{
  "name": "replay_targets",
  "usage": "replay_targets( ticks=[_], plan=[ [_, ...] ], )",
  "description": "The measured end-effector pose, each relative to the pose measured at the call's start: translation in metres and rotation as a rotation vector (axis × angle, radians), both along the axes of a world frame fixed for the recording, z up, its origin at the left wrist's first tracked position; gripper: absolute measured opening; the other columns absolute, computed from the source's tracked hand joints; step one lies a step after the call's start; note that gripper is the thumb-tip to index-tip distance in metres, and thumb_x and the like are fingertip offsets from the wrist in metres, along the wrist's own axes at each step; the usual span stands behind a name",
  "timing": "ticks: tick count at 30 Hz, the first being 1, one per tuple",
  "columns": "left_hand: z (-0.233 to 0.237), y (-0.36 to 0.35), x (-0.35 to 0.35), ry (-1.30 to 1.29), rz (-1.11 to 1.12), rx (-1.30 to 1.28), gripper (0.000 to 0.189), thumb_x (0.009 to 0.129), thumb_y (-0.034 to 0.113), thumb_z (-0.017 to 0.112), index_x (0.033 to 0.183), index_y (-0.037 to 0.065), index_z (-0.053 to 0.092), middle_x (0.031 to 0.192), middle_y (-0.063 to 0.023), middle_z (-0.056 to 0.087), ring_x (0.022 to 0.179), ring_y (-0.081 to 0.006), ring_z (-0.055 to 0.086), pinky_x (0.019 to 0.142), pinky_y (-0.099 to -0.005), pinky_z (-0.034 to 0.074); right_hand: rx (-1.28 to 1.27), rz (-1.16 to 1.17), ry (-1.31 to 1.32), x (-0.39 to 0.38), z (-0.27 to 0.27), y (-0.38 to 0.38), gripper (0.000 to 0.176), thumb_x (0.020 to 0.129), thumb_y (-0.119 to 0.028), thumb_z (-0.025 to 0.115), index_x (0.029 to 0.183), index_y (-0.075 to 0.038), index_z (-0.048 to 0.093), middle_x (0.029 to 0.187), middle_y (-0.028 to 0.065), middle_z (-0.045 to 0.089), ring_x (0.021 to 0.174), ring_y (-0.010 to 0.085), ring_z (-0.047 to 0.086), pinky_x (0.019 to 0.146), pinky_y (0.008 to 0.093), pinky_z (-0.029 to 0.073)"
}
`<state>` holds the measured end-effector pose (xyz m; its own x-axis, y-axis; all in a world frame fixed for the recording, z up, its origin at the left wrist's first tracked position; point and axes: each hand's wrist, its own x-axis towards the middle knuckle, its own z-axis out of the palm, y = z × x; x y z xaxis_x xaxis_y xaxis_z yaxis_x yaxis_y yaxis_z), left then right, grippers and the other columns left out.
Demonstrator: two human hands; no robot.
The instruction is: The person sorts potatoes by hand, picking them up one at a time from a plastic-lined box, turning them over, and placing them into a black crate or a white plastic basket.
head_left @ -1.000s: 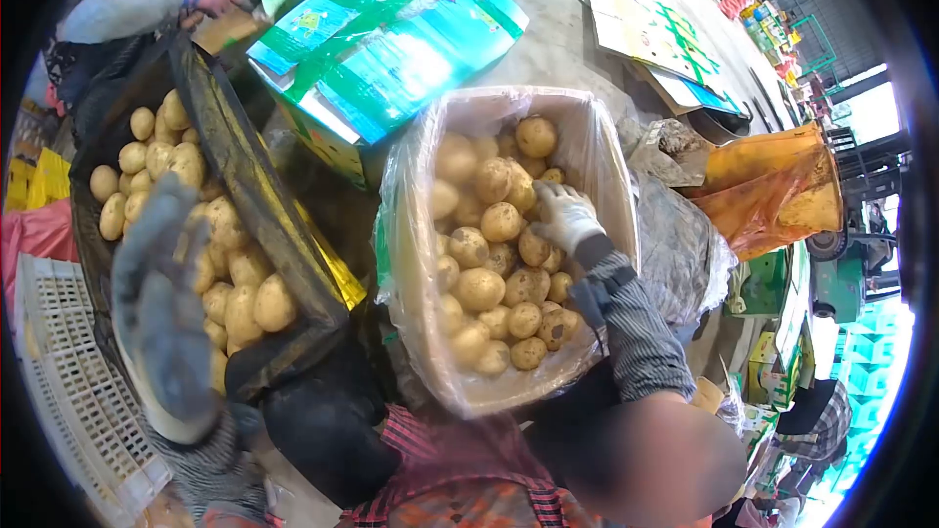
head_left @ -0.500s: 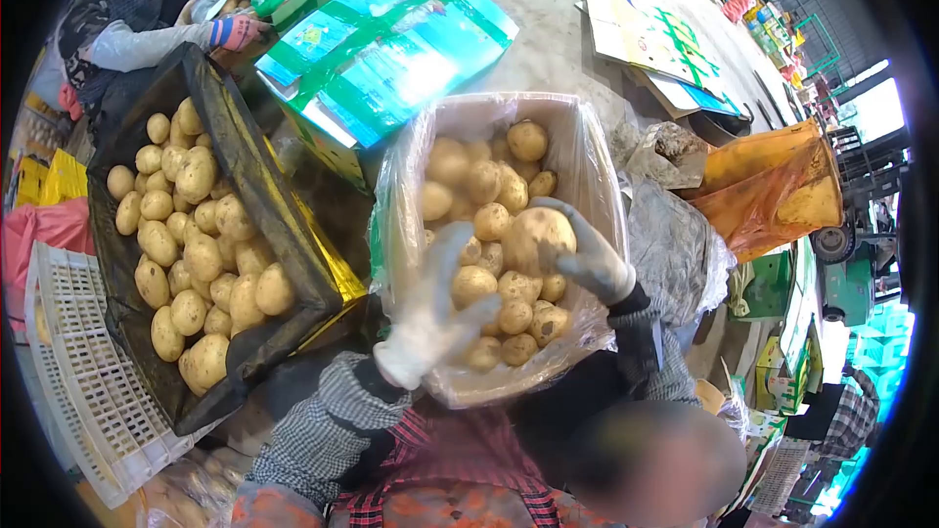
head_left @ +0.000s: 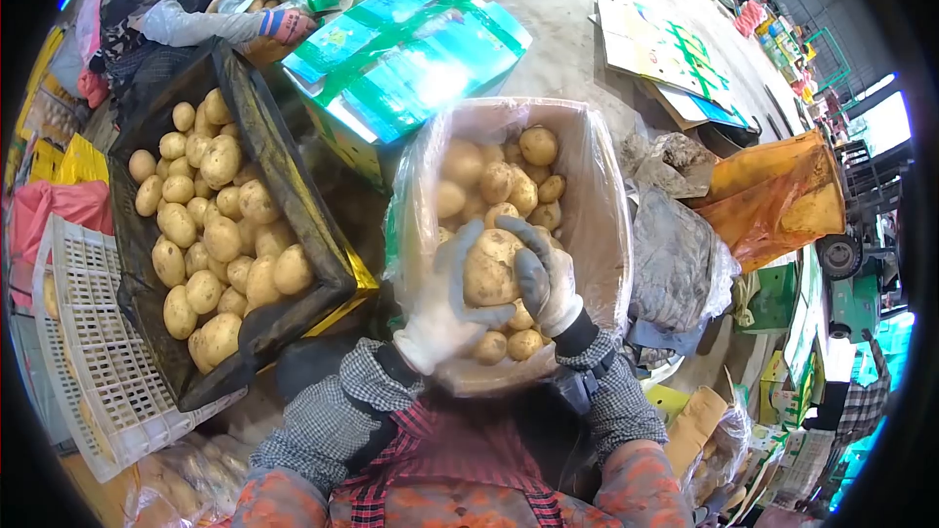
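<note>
Both my hands, in white gloves with grey fingers, are over a carton lined with clear plastic. Between them is a large potato. My left hand cups it from the left and below, fingers and thumb curled round it. From the other side, my right hand closes on the same potato with bent fingers. More potatoes lie in the carton beneath and beyond my hands. Some of them are hidden by my gloves.
Left of the carton stands a black-lined crate full of potatoes, with a white plastic basket beside it. A blue taped box is just beyond. Flattened cardboard and an orange bin lie right. A co-worker's gloved hand shows upper left.
My right hand has brought the large potato left and toward me, and my left hand has closed on it too. The view has shifted slightly.
</note>
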<state>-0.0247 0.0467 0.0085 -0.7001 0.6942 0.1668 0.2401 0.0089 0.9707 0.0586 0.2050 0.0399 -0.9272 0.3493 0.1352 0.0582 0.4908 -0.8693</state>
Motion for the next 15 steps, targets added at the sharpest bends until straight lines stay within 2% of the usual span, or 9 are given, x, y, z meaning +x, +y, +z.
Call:
replay_targets(
  ticks=[2,4,7,10,11,13,15],
  plan=[
    [-0.001,0.003,0.003,-0.022,0.011,0.003,0.105,0.062,0.022,0.091,0.148,0.002,0.035,0.140,-0.0210,0.046,0.130,-0.0368,0.047,0.113,-0.0436,0.038,-0.178,-0.026,0.004,-0.001,0.000,-0.001,0.053,0.102,-0.042,0.049,0.130,0.002,0.060,0.125,0.0186,0.063,0.116,0.0239,0.060,0.100,0.0354,0.047],
    [0.009,0.002,0.001,0.048,0.009,-0.019,0.105,0.062,0.022,0.092,0.148,0.002,0.036,0.142,-0.0206,0.045,0.132,-0.0370,0.046,0.114,-0.0440,0.037,-0.330,-0.005,0.101,-0.004,-0.007,0.004,0.053,0.102,-0.041,0.050,0.132,0.002,0.059,0.126,0.0166,0.063,0.117,0.0217,0.059,0.100,0.0343,0.046],
    [0.012,0.003,0.001,0.103,-0.001,-0.005,0.104,0.061,0.023,0.093,0.147,0.002,0.037,0.142,-0.0200,0.045,0.132,-0.0365,0.046,0.113,-0.0452,0.037,-0.381,0.020,0.032,-0.006,-0.004,0.011,0.058,0.099,-0.044,0.055,0.135,0.001,0.056,0.126,0.0154,0.062,0.119,0.0215,0.058,0.103,0.0339,0.044],
    [0.002,0.005,0.001,0.134,0.014,0.028,0.105,0.060,0.024,0.094,0.146,0.001,0.038,0.142,-0.0194,0.045,0.133,-0.0362,0.046,0.113,-0.0459,0.038,-0.364,0.005,0.057,0.001,0.015,-0.012,0.049,0.091,-0.019,0.058,0.137,-0.003,0.055,0.120,0.0135,0.066,0.102,0.0177,0.066,0.084,0.0326,0.055],
    [0.000,0.003,0.001,0.134,0.010,0.015,0.104,0.060,0.024,0.094,0.145,0.001,0.038,0.142,-0.0192,0.045,0.132,-0.0355,0.046,0.113,-0.0454,0.038,-0.365,0.023,-0.004,0.006,-0.001,-0.006,0.055,0.088,-0.022,0.062,0.139,-0.004,0.053,0.114,0.0121,0.068,0.091,0.0187,0.068,0.082,0.0328,0.055],
    [0.008,0.002,-0.001,0.138,-0.001,-0.009,0.104,0.060,0.023,0.094,0.145,0.002,0.039,0.142,-0.0189,0.045,0.132,-0.0342,0.047,0.112,-0.0445,0.039,-0.223,0.000,-0.042,0.006,-0.003,-0.003,0.055,0.087,-0.020,0.063,0.138,-0.004,0.054,0.110,0.0125,0.068,0.085,0.0186,0.068,0.080,0.0327,0.055],
    [0.000,0.003,0.004,-0.105,-0.015,0.052,0.103,0.061,0.023,0.094,0.145,0.002,0.038,0.140,-0.0168,0.046,0.132,-0.0318,0.047,0.111,-0.0428,0.040,-0.159,-0.011,-0.108,0.005,0.000,0.000,0.054,0.086,-0.018,0.065,0.137,-0.004,0.054,0.109,0.0138,0.069,0.083,0.0194,0.068,0.080,0.0330,0.055]
  ],
)
